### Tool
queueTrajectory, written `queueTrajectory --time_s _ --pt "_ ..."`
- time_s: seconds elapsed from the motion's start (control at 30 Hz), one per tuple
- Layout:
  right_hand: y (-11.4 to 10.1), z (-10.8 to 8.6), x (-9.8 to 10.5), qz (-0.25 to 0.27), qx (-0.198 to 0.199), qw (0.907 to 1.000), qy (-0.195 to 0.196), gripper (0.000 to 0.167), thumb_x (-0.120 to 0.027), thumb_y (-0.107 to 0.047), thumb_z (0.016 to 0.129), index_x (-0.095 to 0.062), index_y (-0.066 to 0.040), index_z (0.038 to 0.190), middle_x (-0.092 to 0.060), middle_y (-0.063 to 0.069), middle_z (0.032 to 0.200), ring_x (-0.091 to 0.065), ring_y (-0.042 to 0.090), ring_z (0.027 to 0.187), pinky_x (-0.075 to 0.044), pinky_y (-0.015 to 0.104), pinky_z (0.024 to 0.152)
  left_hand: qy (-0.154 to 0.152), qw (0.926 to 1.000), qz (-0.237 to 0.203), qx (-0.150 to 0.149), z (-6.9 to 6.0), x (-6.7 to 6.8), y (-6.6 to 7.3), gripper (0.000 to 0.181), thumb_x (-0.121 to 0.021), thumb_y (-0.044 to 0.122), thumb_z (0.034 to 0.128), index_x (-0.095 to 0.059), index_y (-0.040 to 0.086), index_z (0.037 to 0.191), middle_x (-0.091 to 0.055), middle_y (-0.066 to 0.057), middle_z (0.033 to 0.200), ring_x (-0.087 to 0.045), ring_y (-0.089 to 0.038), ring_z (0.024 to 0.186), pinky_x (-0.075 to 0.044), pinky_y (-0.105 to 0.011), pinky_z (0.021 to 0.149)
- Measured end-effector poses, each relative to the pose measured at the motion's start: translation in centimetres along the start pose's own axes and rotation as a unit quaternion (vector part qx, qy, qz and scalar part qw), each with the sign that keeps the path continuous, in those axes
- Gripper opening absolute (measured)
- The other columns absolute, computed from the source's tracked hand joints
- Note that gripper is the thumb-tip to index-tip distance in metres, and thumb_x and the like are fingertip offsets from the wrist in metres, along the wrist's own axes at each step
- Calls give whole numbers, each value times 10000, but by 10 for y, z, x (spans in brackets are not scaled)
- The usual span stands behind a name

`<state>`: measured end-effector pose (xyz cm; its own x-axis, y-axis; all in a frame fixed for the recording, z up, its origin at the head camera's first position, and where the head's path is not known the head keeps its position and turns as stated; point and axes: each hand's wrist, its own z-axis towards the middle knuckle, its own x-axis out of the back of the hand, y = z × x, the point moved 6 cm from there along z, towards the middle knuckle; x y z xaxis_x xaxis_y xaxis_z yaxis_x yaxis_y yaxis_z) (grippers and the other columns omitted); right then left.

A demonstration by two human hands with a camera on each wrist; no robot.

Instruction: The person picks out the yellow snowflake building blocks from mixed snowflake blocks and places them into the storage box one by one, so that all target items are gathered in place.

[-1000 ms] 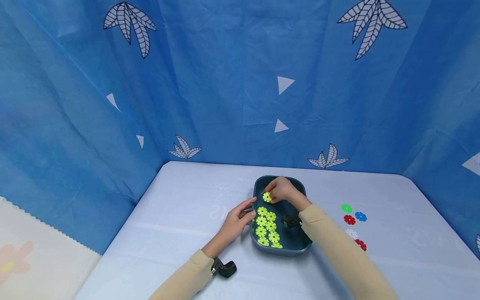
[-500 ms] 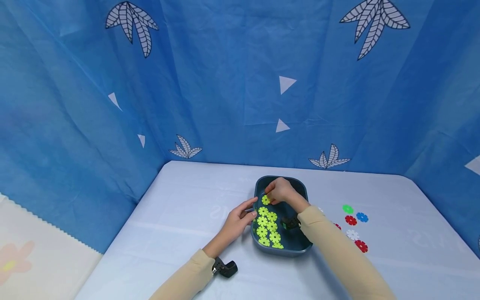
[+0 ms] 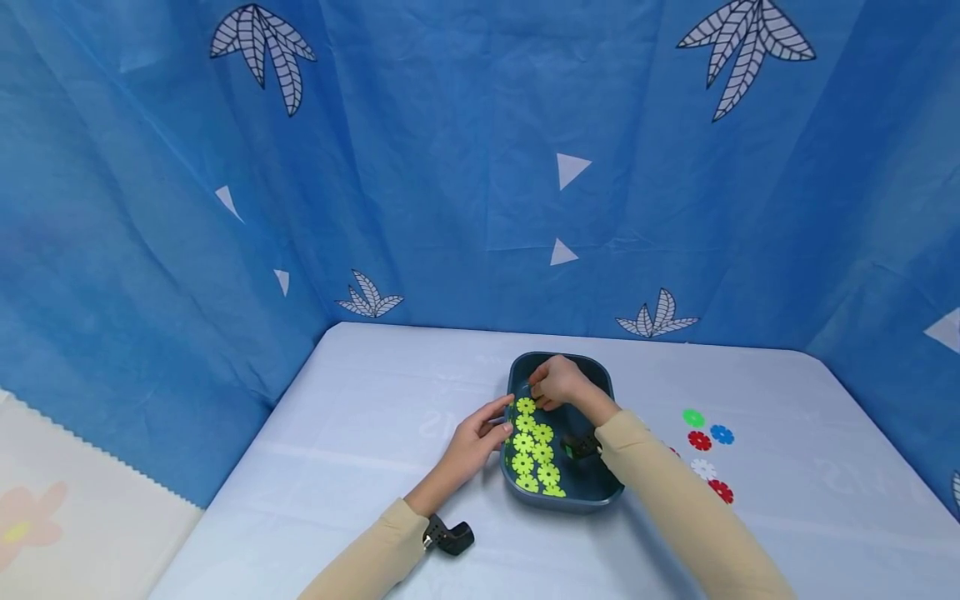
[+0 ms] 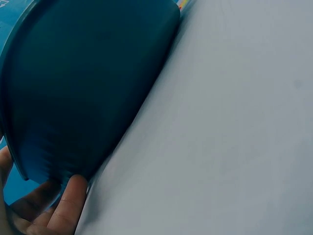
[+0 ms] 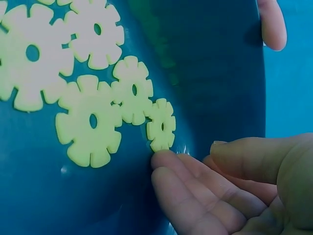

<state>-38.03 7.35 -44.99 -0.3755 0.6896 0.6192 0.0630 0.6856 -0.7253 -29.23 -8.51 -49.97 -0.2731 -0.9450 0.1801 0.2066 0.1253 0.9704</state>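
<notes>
A dark blue bin (image 3: 588,467) stands on the table with several yellow-green notched discs, like snowflake building pieces, lying along its left side. My left hand (image 3: 474,442) grips the bin's left wall, its fingertips (image 4: 69,205) against the outside and a digit over the rim. Inside the bin, my right hand (image 3: 558,382) is at the far end of the row. Its fingertips (image 5: 164,171) touch the edge of the last yellow disc (image 5: 162,126), which lies close against its neighbour. The thumb stands apart from the fingers.
To the bin's right, loose discs lie on the white table (image 3: 360,392): a green disc (image 3: 693,418), a blue disc (image 3: 722,434), a white disc (image 3: 703,469) and red ones (image 3: 699,440). A blue patterned curtain (image 3: 450,167) hangs behind the table.
The last yellow disc has moved toward the near end, away from the right fingers' earlier place, and now meets the row. Both hands have barely moved.
</notes>
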Motion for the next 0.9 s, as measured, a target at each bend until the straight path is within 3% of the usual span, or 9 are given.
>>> queueTrajectory --time_s 0.53,0.9 --pt "-2 -3 6 -171 105 9998 -19 280 -619 -43 993 -683 70 1241 -745 217 1093 -765 283 932 -647 362 775 9 10000 11 61 0 0 0 522 -571 170 1039 -447 106 1542 -508 -233 1508 -641 -380 1215 -577 -195 835" --pt "-8 -25 53 -534 484 9974 -45 365 -618 -106 1001 -630 100 1302 -741 234 1106 -758 253 886 -647 365 778 51 10000 14 42 1 -1 -1 515 -577 170 1037 -460 121 1537 -509 -231 1508 -647 -379 1215 -610 -260 854"
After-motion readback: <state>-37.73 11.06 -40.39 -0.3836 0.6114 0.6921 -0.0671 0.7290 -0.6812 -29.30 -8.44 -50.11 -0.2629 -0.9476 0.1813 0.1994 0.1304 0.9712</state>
